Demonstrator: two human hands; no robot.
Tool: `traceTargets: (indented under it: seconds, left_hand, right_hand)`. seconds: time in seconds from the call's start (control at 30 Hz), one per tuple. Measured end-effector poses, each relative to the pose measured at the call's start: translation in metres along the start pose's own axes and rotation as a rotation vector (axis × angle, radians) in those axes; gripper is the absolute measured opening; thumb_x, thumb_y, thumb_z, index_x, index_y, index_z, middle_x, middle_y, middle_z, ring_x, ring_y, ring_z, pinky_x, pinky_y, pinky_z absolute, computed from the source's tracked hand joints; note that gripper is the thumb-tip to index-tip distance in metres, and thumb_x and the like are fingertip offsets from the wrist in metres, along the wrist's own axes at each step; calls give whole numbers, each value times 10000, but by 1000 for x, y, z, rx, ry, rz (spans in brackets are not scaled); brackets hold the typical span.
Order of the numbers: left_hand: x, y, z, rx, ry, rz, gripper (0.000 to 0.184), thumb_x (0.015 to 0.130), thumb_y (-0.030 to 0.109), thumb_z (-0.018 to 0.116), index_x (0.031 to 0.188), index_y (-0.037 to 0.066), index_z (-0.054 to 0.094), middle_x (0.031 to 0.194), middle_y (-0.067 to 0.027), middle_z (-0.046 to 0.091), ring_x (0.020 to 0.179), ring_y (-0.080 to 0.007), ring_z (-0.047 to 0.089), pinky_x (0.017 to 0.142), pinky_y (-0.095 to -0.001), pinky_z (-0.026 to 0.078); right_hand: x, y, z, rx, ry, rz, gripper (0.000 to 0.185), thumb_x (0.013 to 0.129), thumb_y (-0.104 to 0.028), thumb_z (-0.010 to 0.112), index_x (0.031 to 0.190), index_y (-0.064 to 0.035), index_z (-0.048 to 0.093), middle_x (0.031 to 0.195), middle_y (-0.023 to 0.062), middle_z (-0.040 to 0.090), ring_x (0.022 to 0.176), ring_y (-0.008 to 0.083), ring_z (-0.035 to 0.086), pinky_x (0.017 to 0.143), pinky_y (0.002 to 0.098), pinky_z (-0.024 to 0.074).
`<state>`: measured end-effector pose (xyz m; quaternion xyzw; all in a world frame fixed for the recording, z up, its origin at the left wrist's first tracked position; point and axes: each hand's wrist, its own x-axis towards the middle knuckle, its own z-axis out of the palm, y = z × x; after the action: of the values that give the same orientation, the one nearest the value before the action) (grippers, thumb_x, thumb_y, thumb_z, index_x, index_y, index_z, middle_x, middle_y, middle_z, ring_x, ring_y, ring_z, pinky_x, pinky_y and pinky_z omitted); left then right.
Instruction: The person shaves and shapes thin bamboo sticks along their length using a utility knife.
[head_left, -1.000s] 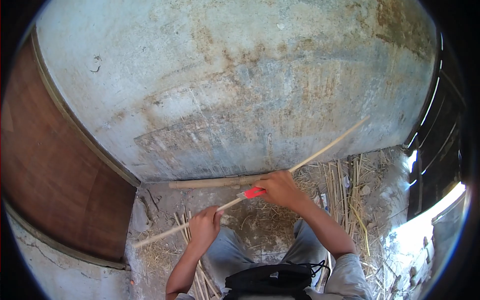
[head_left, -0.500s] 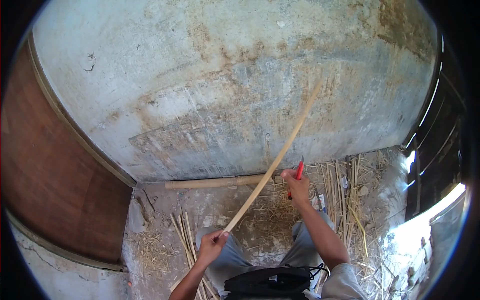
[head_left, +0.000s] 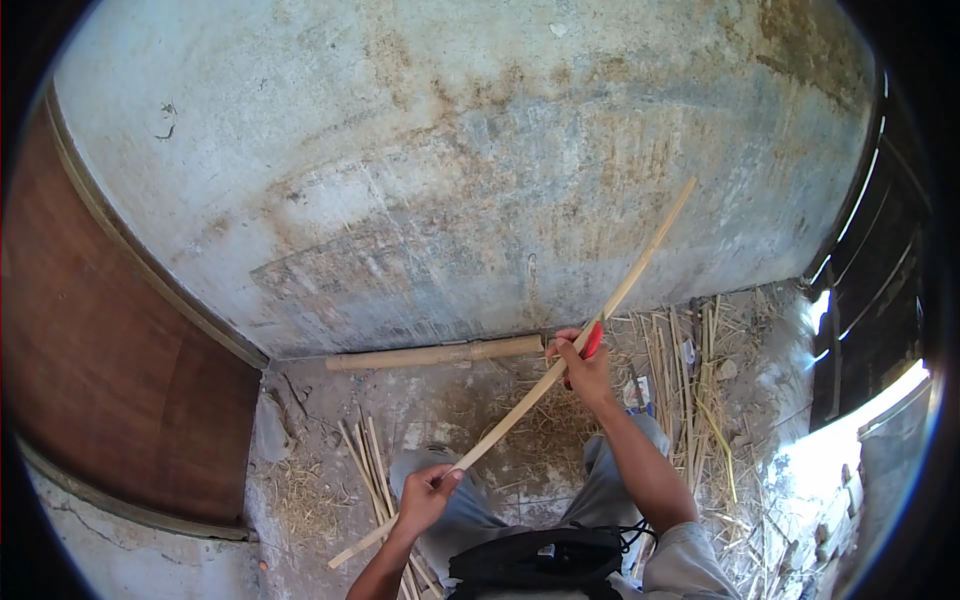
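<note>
Black cloth makes the bag [head_left: 540,560] at the person's waist, at six o'clock, between me and their grey trousers [head_left: 450,515]. At eight o'clock, the left hand [head_left: 426,496] is mostly closed, pinching a long, pale wood strip [head_left: 520,405] close to its low end. The strip slants up from seven o'clock to one o'clock, its far tip in front of the wall. At one o'clock, the right hand [head_left: 586,368] is partly curled, with its fingers around the strip, and it has hold of a red tool [head_left: 593,340] too.

Thin sticks [head_left: 368,462] lie on the floor at nine o'clock, and more long sticks [head_left: 686,385] lie among straw at two o'clock. Farther off, a fat round pole [head_left: 435,356] lies by the wall's foot at eleven o'clock. A brown panel [head_left: 130,350] stands at ten o'clock. The stained wall [head_left: 450,200] rises at twelve.
</note>
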<state>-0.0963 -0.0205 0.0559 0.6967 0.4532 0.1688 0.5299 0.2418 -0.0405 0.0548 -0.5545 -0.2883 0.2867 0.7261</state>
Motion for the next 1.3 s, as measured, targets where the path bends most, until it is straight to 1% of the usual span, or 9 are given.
traceTargets:
  seconds: [0.17, 0.33, 0.57, 0.77, 0.87, 0.93, 1.03, 1.27, 1.3]
  left_hand:
    - [1, -2, -3, -110, 3, -3, 216, 944, 180, 664, 998, -23, 713, 657, 29, 567, 602, -52, 486, 549, -235, 379]
    - [4, 1, -15, -156, -83, -65, 208, 951, 172, 654, 1005, -20, 715, 647, 24, 554, 588, -51, 462, 545, -232, 366]
    - [6, 23, -40, -316, -339, -328, 266, 973, 211, 615, 1070, -26, 685, 589, 35, 456, 494, -41, 352, 440, -213, 248]
    - [6, 4, -42, -630, -621, -534, 372, 979, 275, 604, 1170, -44, 617, 575, 31, 408, 457, -44, 324, 413, -207, 244]
    - [6, -3, -40, -711, -691, -578, 389, 983, 275, 596, 1202, -46, 591, 597, 21, 417, 459, -44, 318, 414, -206, 247]
    - [5, -4, -40, -743, -711, -590, 391, 986, 270, 590, 1214, -48, 581, 610, 14, 426, 461, -43, 313, 414, -207, 246]
    - [3, -4, -39, -737, -702, -573, 398, 996, 267, 573, 1235, -50, 563, 627, 6, 433, 463, -43, 306, 415, -208, 251]
    - [5, -14, -43, -901, -880, -603, 426, 1032, 296, 498, 1274, -52, 539, 620, 15, 410, 450, -32, 278, 402, -198, 233]
    - [5, -13, -43, -888, -881, -607, 441, 1027, 315, 508, 1271, -49, 548, 613, 20, 408, 447, -32, 269, 402, -201, 229]
  right_hand:
    - [1, 1, -11, -130, -167, -30, 218, 991, -178, 568, 1143, -22, 549, 836, 45, 710, 562, 38, 471, 497, 216, 390]
    - [-3, -15, -23, 22, -467, 36, 373, 1020, -201, 527, 1329, -25, 415, 938, 74, 717, 540, 37, 481, 486, 226, 422]
    - [-6, -22, -31, -43, -499, -51, 369, 998, -215, 574, 1297, -15, 490, 986, 93, 726, 541, 38, 506, 476, 227, 435]
    - [-4, -17, -30, 38, -497, 17, 377, 989, -222, 596, 1284, 3, 527, 945, 129, 728, 601, 58, 567, 499, 225, 434]
    - [-6, -17, -27, 84, -458, 32, 403, 1006, -247, 570, 1296, 27, 516, 798, 98, 690, 730, 114, 658, 502, 237, 422]
    - [-5, -13, -27, 104, -466, 15, 451, 1025, -273, 533, 1336, 51, 486, 642, 38, 571, 863, 180, 699, 506, 248, 415]
    - [-5, -11, -26, 91, -458, -11, 504, 1036, -287, 509, 1394, 59, 436, 570, 1, 459, 913, 208, 705, 507, 252, 409]
    - [-6, -13, -26, 132, -438, 26, 519, 1042, -295, 488, 1402, 72, 423, 543, -4, 422, 829, 200, 690, 565, 278, 456]
    - [-5, -8, -27, 82, -399, 16, 497, 1032, -280, 515, 1386, 63, 455, 571, -3, 481, 810, 155, 677, 543, 269, 447]
